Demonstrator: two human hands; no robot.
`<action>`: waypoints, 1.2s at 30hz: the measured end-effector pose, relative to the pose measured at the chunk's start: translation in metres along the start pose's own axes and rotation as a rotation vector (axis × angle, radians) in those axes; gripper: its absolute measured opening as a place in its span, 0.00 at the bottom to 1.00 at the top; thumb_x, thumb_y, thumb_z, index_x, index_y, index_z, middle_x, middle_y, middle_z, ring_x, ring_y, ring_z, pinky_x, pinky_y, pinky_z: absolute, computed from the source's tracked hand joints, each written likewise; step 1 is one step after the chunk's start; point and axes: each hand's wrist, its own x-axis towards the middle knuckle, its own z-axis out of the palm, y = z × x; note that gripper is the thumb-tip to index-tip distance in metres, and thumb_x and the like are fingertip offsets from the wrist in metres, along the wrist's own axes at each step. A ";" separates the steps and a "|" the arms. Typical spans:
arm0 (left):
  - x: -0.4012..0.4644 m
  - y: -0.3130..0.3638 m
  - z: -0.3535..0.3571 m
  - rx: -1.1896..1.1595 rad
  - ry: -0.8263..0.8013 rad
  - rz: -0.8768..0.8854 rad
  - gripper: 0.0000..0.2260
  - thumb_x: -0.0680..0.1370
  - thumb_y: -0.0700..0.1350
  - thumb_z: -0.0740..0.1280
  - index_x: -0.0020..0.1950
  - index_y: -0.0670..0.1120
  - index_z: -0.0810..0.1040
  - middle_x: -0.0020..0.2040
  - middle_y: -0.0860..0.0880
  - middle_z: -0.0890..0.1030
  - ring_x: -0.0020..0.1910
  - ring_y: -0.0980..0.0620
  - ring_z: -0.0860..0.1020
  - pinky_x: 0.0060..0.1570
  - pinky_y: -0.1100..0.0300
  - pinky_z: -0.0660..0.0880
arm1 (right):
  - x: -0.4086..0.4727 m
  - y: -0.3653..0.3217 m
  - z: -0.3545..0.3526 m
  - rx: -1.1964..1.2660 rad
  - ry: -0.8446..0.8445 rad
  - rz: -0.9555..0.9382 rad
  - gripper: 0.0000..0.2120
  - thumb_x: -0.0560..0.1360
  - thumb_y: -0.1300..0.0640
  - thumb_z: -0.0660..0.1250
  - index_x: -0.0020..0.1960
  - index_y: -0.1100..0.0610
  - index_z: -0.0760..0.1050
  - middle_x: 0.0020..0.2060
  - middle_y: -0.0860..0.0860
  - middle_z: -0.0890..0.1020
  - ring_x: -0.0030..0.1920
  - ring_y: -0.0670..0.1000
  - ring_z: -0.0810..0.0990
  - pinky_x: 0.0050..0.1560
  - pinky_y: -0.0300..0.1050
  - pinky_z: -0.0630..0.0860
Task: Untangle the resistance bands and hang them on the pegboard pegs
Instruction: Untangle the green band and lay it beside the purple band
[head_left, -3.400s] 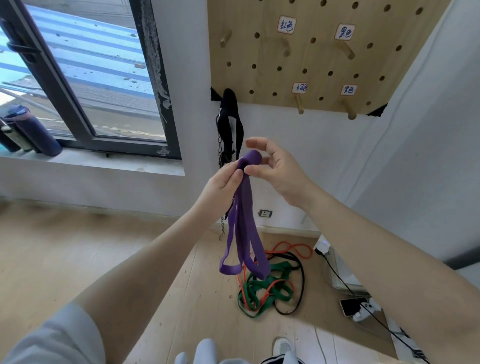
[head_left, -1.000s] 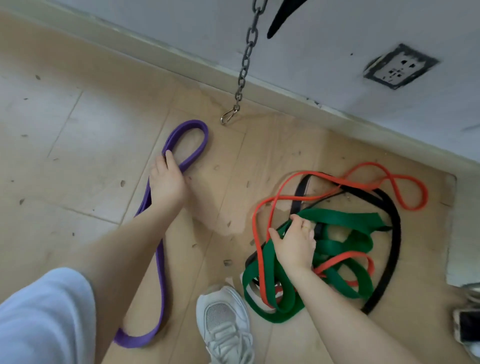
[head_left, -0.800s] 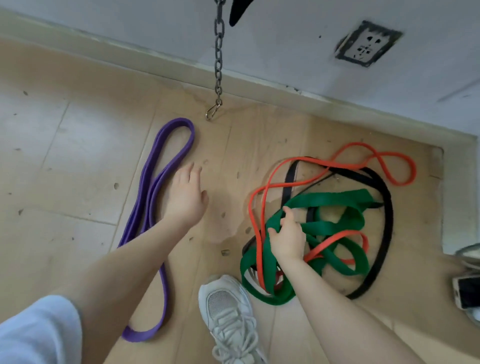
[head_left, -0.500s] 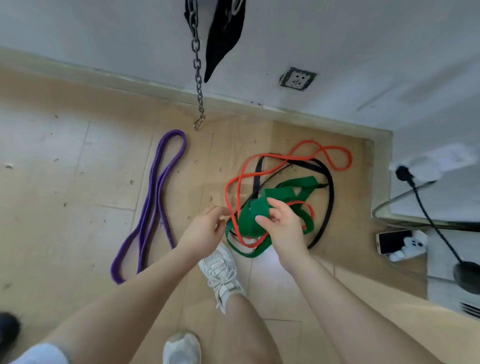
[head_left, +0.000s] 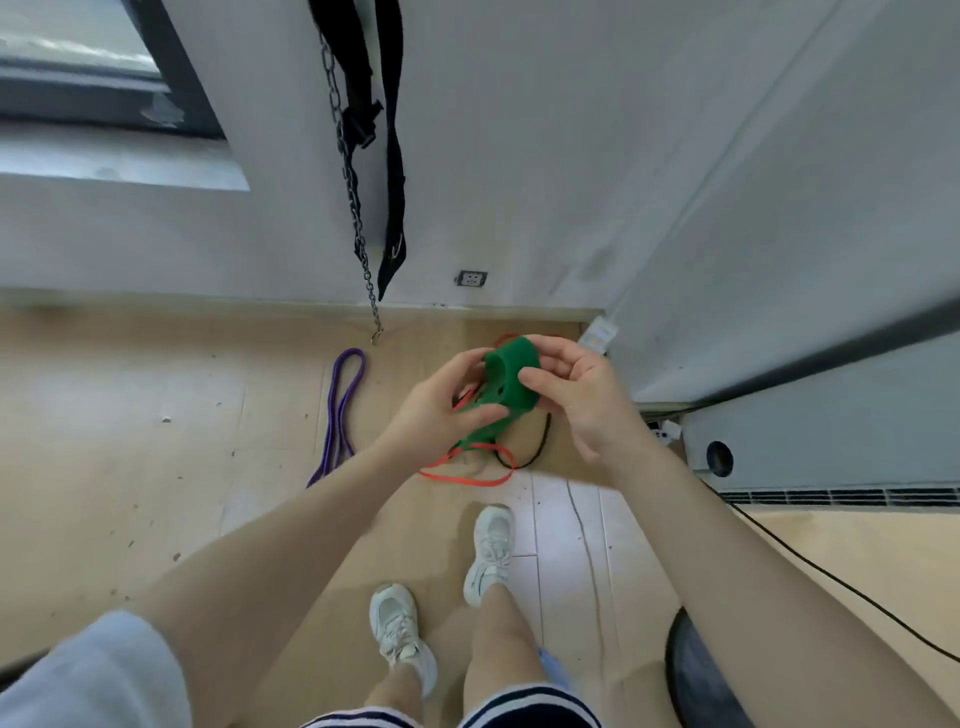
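Note:
A wide green band is lifted in front of me, its top loop held between both hands. My right hand pinches the loop from the right, thumb on its front. My left hand grips the band's lower part from the left. A thin red band and a black band hang tangled with it, down to the wooden floor. The purple band lies stretched out on the floor to the left. The pegboard is out of view.
A black strap and a metal chain hang down the white wall ahead. A wall socket sits low on the wall. A black cable runs over the floor at the right beside a grey unit. My two white shoes stand below.
I laid the purple band on the floor, then took the green band from the pile. Both hands have since risen with it, pulling the red and black bands partly up.

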 end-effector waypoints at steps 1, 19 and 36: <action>-0.006 0.016 0.001 -0.035 -0.011 0.021 0.26 0.71 0.45 0.72 0.68 0.50 0.68 0.62 0.50 0.77 0.62 0.55 0.75 0.65 0.51 0.71 | -0.010 -0.014 -0.003 0.010 0.017 -0.033 0.13 0.73 0.69 0.66 0.51 0.54 0.77 0.41 0.47 0.84 0.41 0.43 0.83 0.40 0.36 0.78; 0.004 0.179 0.047 -0.275 0.440 0.163 0.12 0.77 0.36 0.63 0.60 0.40 0.75 0.44 0.47 0.83 0.36 0.62 0.80 0.34 0.71 0.73 | -0.019 -0.067 -0.082 -0.251 -0.345 -0.172 0.18 0.74 0.64 0.67 0.60 0.49 0.73 0.56 0.46 0.80 0.58 0.46 0.78 0.60 0.47 0.75; 0.023 0.213 0.055 -0.109 0.449 -0.017 0.12 0.77 0.47 0.65 0.59 0.46 0.75 0.51 0.52 0.81 0.50 0.57 0.79 0.55 0.60 0.74 | 0.005 -0.163 -0.087 -0.217 0.095 -0.503 0.05 0.71 0.59 0.71 0.39 0.53 0.76 0.33 0.46 0.79 0.32 0.41 0.76 0.35 0.34 0.71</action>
